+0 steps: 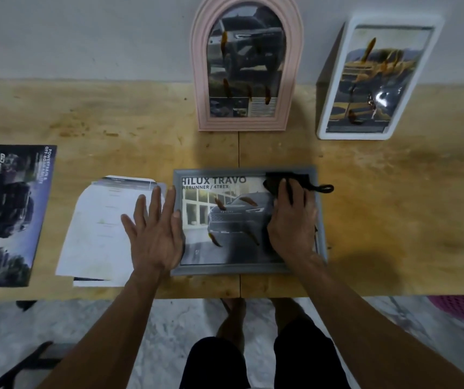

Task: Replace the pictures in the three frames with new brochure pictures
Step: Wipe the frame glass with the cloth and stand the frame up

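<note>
A grey frame (249, 173) is laid flat at the table's (393, 206) near edge, a car brochure picture showing under its glass. The right hand (292, 220) is pressed on a black cloth (281, 181) over the glass, fingers curled onto it. The left hand (153, 234) is laid open, fingers straight, across the frame's left rim and the white papers (96, 223) just beside it. A dark brochure (6, 211) is seen further left. A pink arched frame (246, 63) and a white frame (376, 77) are leaned against the wall behind, well apart from the hands.
</note>
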Tool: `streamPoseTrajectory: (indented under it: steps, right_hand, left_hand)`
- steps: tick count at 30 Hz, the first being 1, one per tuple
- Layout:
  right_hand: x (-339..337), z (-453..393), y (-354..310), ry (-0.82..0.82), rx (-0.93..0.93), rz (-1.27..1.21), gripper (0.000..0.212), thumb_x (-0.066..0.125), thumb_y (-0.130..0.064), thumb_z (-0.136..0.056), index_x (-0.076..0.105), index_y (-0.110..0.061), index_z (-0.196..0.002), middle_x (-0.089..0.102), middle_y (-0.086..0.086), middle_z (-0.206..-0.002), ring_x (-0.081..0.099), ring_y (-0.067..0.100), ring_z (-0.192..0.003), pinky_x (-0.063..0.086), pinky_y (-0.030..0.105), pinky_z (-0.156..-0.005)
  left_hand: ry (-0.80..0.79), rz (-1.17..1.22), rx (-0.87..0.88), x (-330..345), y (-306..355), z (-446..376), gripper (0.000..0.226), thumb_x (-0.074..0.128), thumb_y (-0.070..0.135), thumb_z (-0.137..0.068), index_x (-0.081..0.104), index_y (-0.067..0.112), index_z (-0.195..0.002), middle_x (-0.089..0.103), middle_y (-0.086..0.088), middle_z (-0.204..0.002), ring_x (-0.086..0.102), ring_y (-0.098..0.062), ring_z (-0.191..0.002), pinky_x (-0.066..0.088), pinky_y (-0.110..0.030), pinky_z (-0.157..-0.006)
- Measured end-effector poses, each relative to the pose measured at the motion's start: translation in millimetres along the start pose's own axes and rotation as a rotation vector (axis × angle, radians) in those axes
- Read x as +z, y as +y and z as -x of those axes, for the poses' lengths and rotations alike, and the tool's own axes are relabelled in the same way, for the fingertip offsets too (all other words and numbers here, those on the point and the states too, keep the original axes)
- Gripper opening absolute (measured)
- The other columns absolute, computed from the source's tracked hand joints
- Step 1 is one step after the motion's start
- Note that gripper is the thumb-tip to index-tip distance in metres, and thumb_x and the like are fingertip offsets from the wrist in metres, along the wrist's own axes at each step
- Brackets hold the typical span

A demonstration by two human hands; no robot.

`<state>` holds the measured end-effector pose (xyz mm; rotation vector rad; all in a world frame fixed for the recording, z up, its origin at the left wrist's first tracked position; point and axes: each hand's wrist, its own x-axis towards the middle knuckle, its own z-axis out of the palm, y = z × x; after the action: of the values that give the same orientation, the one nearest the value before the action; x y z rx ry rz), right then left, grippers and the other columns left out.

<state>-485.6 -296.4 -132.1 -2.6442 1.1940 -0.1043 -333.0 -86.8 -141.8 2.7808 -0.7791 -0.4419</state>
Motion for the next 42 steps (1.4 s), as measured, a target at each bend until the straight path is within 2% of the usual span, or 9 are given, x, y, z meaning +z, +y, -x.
streamPoseTrajectory:
  steps: [4,11,15,22,31,34,37,39,42]
  right_hand:
    - [4,-2,-16,0.035,-0.044,-0.112,0.053,0.035,-0.019,-0.089,0.052,0.005,-0.134,0.049,0.023,-0.135,0.042,0.039,-0.116,0.045,0.049,-0.094]
    - [15,-3,-53,-0.083,-0.14,-0.236,0.052,0.05,-0.003,-0.088,0.045,-0.001,-0.14,0.039,0.016,-0.146,0.027,0.035,-0.127,0.037,0.05,-0.106]
    - [22,-6,-82,-0.112,-0.268,-0.297,0.046,0.043,-0.018,-0.093,0.053,-0.001,-0.134,0.047,0.014,-0.142,0.032,0.033,-0.121,0.041,0.048,-0.1]
    - [27,-2,-106,-0.217,-0.503,-0.227,0.038,0.06,-0.008,-0.086,0.058,-0.009,-0.124,0.052,0.005,-0.133,0.044,0.032,-0.115,0.047,0.05,-0.09]
    - [5,69,-72,-0.336,-0.638,-0.214,0.037,0.06,-0.001,-0.077,0.063,-0.013,-0.112,0.059,0.002,-0.118,0.05,0.031,-0.103,0.051,0.044,-0.076]
    - [-13,64,-69,-0.457,-0.681,-0.17,0.038,0.059,-0.001,-0.08,0.063,-0.015,-0.115,0.06,0.003,-0.118,0.05,0.028,-0.1,0.049,0.038,-0.085]
    - [-41,41,-62,-0.613,-0.454,-0.364,0.035,0.051,-0.005,-0.094,0.059,-0.019,-0.125,0.06,0.003,-0.123,0.052,0.02,-0.106,0.041,0.027,-0.091]
    - [-55,16,-57,-0.487,-0.257,-0.531,0.032,0.047,-0.01,-0.099,0.057,-0.022,-0.127,0.061,0.002,-0.121,0.052,0.014,-0.102,0.039,0.024,-0.089]
    - [-44,-25,-55,-0.231,-0.262,-0.429,0.033,0.046,-0.013,-0.1,0.056,-0.018,-0.131,0.057,0.007,-0.127,0.049,0.023,-0.11,0.039,0.03,-0.09]
  left_hand:
    - [0.008,0.022,-0.008,0,1,1,0.055,0.004,0.051,-0.102,0.003,0.044,-0.156,0.005,0.009,-0.167,0.0,-0.023,-0.153,-0.001,-0.061,-0.119]
    - [-0.001,0.031,-0.019,-1,2,1,0.054,0.003,0.052,-0.102,0.002,0.045,-0.156,0.003,0.01,-0.167,-0.003,-0.022,-0.154,-0.003,-0.06,-0.119]
    - [0.0,0.031,-0.029,0,2,1,0.052,0.006,0.049,-0.104,-0.001,0.047,-0.155,0.002,0.01,-0.167,-0.004,-0.022,-0.153,-0.002,-0.061,-0.119]
    - [-0.035,0.039,-0.033,2,-2,-3,0.052,0.009,0.046,-0.105,-0.004,0.047,-0.155,-0.004,0.012,-0.166,-0.006,-0.022,-0.153,-0.006,-0.06,-0.118]
    - [-0.042,0.063,-0.03,0,-1,-2,0.051,0.008,0.048,-0.105,-0.003,0.047,-0.155,-0.006,0.013,-0.166,-0.009,-0.021,-0.153,-0.008,-0.06,-0.118]
    - [-0.034,0.064,-0.025,-1,1,-1,0.051,0.01,0.047,-0.105,-0.002,0.047,-0.155,-0.003,0.011,-0.167,-0.007,-0.023,-0.153,-0.006,-0.062,-0.118]
    - [-0.034,0.066,-0.019,-2,3,1,0.051,0.011,0.046,-0.106,-0.001,0.048,-0.155,-0.001,0.009,-0.167,-0.005,-0.025,-0.153,-0.006,-0.062,-0.118]
    - [-0.035,0.067,-0.024,-3,3,1,0.05,0.011,0.046,-0.106,-0.001,0.049,-0.154,-0.002,0.01,-0.167,-0.006,-0.025,-0.153,-0.006,-0.062,-0.118]
    - [-0.026,0.061,-0.029,-2,3,0,0.05,0.012,0.046,-0.106,-0.001,0.05,-0.154,-0.001,0.009,-0.167,-0.006,-0.024,-0.153,-0.006,-0.062,-0.118]
